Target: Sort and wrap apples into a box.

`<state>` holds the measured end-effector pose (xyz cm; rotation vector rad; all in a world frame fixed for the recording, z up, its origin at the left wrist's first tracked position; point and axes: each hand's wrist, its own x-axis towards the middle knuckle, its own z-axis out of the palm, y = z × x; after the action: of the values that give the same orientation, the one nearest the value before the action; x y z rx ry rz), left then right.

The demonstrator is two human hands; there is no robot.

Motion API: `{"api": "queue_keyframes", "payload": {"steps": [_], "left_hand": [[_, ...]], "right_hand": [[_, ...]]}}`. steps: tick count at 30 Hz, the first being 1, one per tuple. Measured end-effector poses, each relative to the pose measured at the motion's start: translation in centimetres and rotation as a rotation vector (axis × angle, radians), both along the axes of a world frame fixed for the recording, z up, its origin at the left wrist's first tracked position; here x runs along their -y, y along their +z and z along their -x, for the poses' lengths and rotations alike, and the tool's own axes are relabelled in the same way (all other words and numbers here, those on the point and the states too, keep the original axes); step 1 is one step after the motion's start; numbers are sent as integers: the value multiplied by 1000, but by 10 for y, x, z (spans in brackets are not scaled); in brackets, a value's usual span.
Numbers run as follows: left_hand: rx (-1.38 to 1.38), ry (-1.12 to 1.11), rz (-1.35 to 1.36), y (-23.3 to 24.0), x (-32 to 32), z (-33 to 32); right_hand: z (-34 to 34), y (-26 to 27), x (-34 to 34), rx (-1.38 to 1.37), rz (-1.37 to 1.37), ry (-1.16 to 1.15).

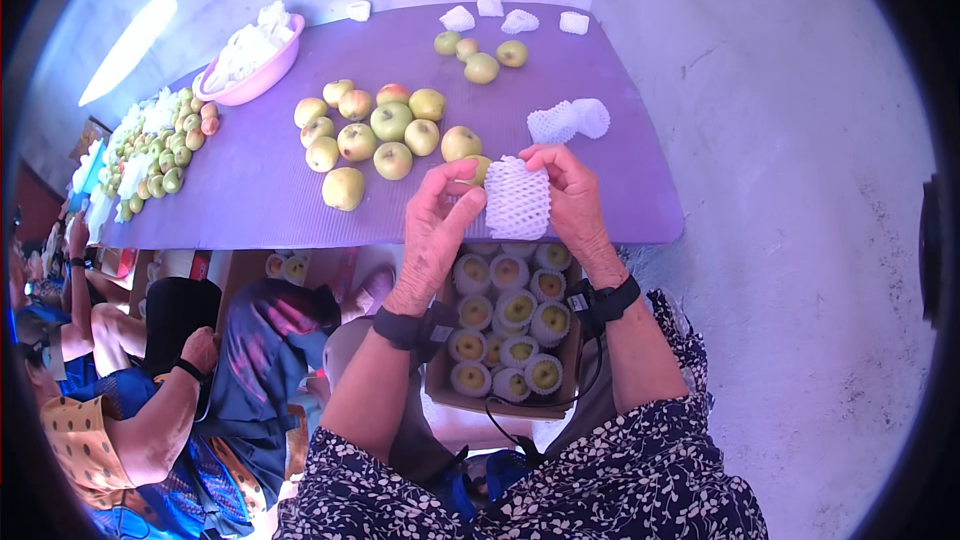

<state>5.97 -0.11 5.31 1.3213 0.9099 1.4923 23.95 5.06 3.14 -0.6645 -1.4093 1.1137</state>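
A white foam net sleeve (pixel 517 199) is at the table's front edge, and my right hand (pixel 568 195) grips its upper right corner between thumb and fingers. My left hand (pixel 442 229) is at the sleeve's left side, thumb and fingers apart, with nothing between them. Behind the left fingers a yellow-green apple (pixel 477 169) is partly hidden. More apples (pixel 391 121) lie loose on the purple table mat (pixel 255 187) to the left. Beyond my right hand lie foam net sleeves (pixel 551 124). Below the table edge, a cardboard box (pixel 525 410) holds apples in foam sleeves (pixel 517 307).
A pink basin (pixel 259 79) of white foam sleeves stands at the back left. Several apples (pixel 481 68) and flat sleeves (pixel 520 22) lie at the back. Another apple pile (pixel 166 161) is far left, beside seated people (pixel 142 420). A wall (pixel 787 165) bounds the right side.
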Motion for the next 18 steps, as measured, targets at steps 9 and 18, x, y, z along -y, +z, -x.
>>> {"api": "queue_keyframes", "payload": {"steps": [9,18], "left_hand": [[-81,-38,158,-21,-3,1],[-543,386,-104,-25,0,-9]], "right_hand": [[9,-4,4,142,-176,-99],[31,-15,15,338,-401,-287]]}}
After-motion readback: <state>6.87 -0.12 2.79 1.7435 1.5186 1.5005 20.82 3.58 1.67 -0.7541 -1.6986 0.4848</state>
